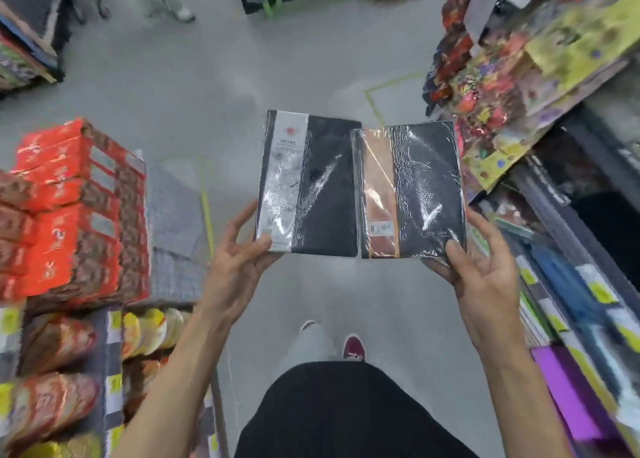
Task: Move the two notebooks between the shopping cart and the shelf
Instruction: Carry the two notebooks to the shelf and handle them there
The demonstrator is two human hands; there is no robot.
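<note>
The left hand [239, 260] pinches the silver-banded notebook [308, 184] at its seven o'clock corner; the right hand [481, 277] pinches the copper-banded notebook [408, 191] at five o'clock, edges touching.

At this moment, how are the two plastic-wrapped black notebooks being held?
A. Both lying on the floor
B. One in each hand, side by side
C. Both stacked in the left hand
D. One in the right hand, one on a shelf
B: the left hand grips the plastic-wrapped black notebook with the white band, and the right hand grips the one with the copper band.
</note>
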